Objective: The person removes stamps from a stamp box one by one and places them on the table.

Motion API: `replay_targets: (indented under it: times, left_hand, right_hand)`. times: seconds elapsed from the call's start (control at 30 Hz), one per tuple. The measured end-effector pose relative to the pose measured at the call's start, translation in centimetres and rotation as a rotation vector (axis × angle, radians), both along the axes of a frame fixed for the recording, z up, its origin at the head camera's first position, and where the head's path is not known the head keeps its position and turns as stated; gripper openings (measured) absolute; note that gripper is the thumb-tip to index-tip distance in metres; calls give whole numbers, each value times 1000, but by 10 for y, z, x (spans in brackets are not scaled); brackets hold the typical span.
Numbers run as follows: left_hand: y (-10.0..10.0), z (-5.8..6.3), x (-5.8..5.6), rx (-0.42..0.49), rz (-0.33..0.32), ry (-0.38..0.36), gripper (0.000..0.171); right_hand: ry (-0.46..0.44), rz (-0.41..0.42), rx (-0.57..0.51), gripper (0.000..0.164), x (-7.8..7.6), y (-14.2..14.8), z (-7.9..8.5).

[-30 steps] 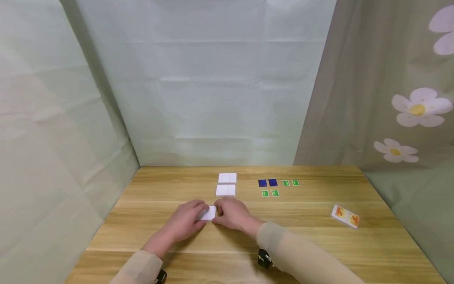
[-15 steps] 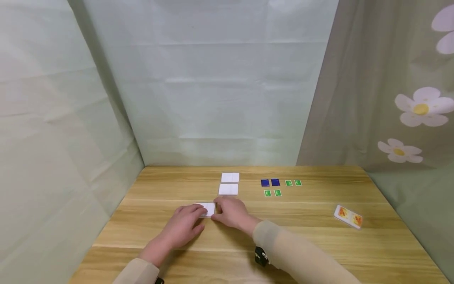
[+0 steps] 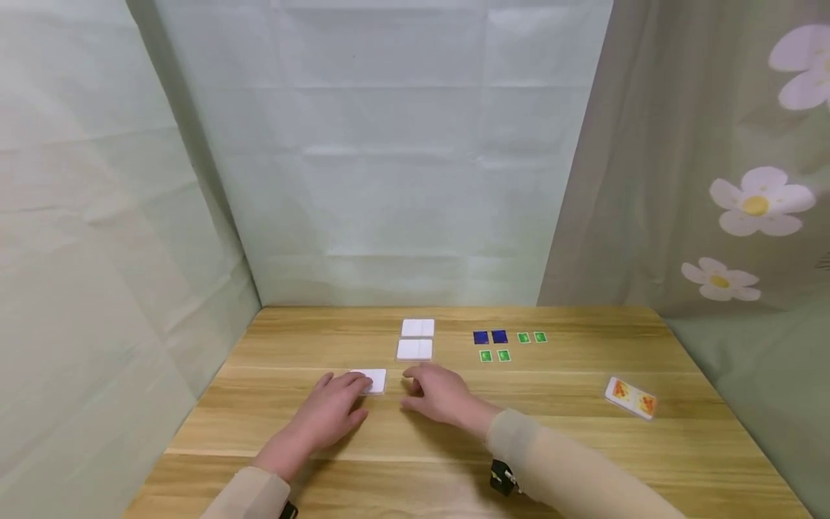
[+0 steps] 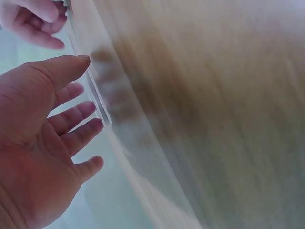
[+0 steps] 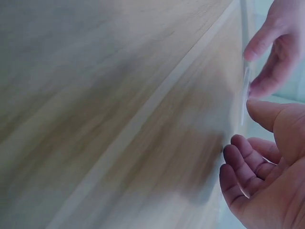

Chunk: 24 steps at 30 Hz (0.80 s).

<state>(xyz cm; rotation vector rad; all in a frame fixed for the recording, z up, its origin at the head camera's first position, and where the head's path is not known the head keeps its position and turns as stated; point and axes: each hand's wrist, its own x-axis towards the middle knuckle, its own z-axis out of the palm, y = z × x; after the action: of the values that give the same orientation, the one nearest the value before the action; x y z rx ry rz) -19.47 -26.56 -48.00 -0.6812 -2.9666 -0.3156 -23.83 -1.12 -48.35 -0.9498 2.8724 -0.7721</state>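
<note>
In the head view, a white rectangular card (image 3: pixel 379 377) lies flat on the wooden table, left of centre. The fingers of my left hand (image 3: pixel 332 409) rest over its left part and hide it, while the thumb stays off to the near side. The left wrist view shows those fingers spread, right at the card's thin clear edge (image 4: pixel 101 102). My right hand (image 3: pixel 442 393) hovers close over the table just right of the card, holding nothing, its fingers loosely bent. Two similar white cards, an upper one (image 3: pixel 418 328) and a lower one (image 3: pixel 415 349), lie farther back.
Two dark blue square tiles (image 3: pixel 480 337) and several small green tiles (image 3: pixel 503 355) lie at the back, right of centre. A white card with two orange pictures (image 3: pixel 630 398) lies tilted at the right. Pale cloth (image 3: pixel 402 180) walls in the table's back and sides.
My right hand has let go of the white card's right edge and moved right. The left thumb has come away from the card's near edge, and the card sits slightly farther left.
</note>
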Motion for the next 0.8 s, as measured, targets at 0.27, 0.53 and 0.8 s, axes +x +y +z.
replay_targets:
  times: [0.27,0.53,0.8]
  left_hand:
    - [-4,-3,-13,14,24,-13,50]
    - [-9,-4,-30,12,41,-42,49]
    - [-6,-7,-47,13,46,-88,56]
  right_hand:
    - [-2,-6,-10,42,8,30,4]
    - [-5,-48,-11,39,16,68,9]
    - [32,-100,-14,36,20,103,13]
